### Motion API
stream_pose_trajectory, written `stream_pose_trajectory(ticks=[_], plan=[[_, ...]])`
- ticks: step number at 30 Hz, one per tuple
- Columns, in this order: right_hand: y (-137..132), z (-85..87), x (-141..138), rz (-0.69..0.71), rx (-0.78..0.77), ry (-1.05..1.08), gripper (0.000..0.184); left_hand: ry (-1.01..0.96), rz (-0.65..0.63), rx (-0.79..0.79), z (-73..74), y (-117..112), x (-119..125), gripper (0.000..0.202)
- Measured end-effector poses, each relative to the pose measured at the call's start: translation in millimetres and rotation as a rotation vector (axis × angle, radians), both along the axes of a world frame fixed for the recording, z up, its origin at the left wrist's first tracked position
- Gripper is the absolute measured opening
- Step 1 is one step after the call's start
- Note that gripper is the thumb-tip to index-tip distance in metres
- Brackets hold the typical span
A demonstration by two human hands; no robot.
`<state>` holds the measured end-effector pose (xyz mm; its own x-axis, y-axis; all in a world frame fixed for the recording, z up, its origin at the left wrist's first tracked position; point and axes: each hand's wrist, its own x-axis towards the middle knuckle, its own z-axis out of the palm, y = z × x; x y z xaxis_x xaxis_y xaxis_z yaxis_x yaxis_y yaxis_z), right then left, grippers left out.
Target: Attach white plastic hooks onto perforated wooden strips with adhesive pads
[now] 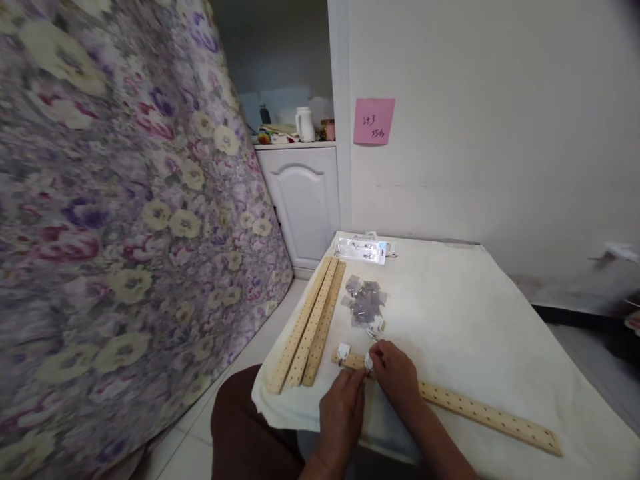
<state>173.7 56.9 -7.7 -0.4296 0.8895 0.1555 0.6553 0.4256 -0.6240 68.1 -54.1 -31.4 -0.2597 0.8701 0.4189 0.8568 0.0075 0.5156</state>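
Here, in the head view, both hands meet over one end of a wooden strip lying across the table. The right hand pinches a small white clip against the strip; the left hand, fingers curled, steadies the strip just below. Another clip sits just left; three more strips lie beyond, and small bags ahead.

Three slats are lying together on the desk at its left edge — small packets just right of them, a fourth slat crossing nearer, under both hands.
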Motion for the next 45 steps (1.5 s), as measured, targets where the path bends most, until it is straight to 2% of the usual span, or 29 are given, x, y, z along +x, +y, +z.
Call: stream_pose_trajectory(ticks=[8, 16, 25, 33, 45], plan=[[-0.1, 2.0, 0.6, 0.004, -0.015, -0.011, 0.016, 0.117, 0.018, -0.076, 0.6, 0.5, 0.5, 0.034], [-2.0, 4.3, 1.2, 0.008, 0.012, -0.017, 0.017, 0.149, 0.048, -0.149, 8.7, 1.0, 4.3, 0.039], [-1.1, 0.8, 2.8, 0.022, 0.007, -0.002, 0.018, 0.158, 0.055, -0.199, 10.0, 2.1, 5.4, 0.039], [-1.4, -1.0, 4.0, 0.03, 0.015, 0.028, 0.018, 0.195, 0.071, -0.189, 8.1, 2.3, 5.8, 0.04], [1.6, -1.1, 13.1, 0.136, -0.071, 0.119, 0.018, 0.199, 0.054, -0.2, 9.3, 2.4, 6.6, 0.038]])
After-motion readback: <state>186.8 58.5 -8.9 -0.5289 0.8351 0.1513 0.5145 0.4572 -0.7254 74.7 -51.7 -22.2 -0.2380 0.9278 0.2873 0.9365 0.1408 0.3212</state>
